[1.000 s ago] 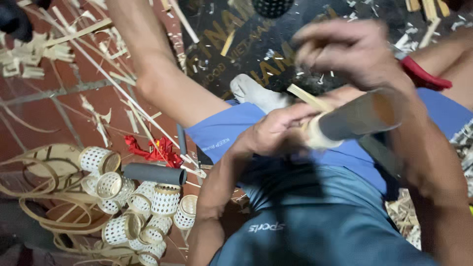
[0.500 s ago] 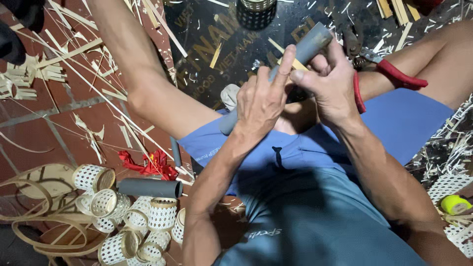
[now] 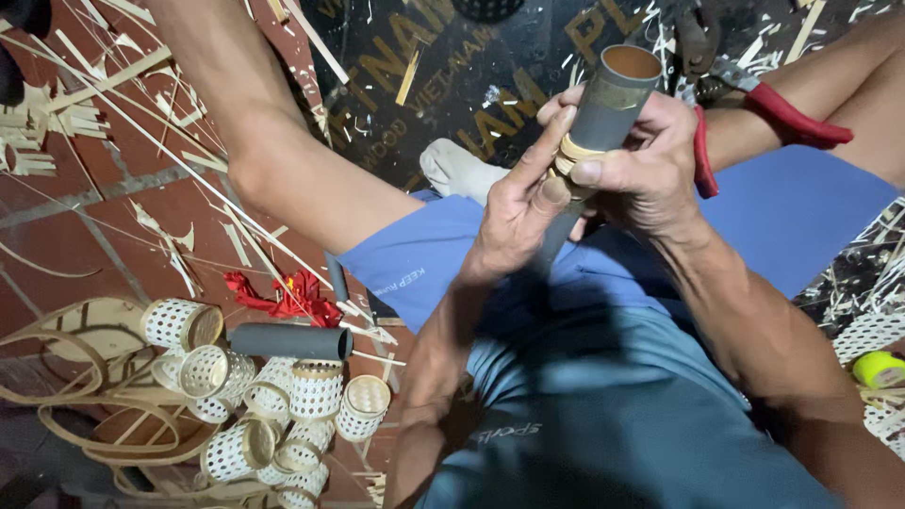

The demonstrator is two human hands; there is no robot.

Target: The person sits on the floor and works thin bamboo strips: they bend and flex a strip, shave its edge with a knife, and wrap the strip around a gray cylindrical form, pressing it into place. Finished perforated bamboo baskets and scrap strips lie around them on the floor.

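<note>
Grey pipe [image 3: 603,113] is standing tilted above the lap, both hands gripping it: left hand [image 3: 514,212] and right hand [image 3: 646,170] are pressing a bamboo band [image 3: 570,155] around it. Woven rings [image 3: 283,396], another grey tube [image 3: 290,341] and red-handled pliers [image 3: 754,104] are lying nearby.

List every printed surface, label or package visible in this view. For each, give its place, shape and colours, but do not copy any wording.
Printed board: lies flat on the floor at top centre, dark, with large tan lettering, strewn with pale splinters.
Shorts print: small pale lettering on the blue leg hem, near the left hand.
Shirt print: small pale lettering on the blue-grey cloth, bottom centre.
No packages or screens show.
</note>
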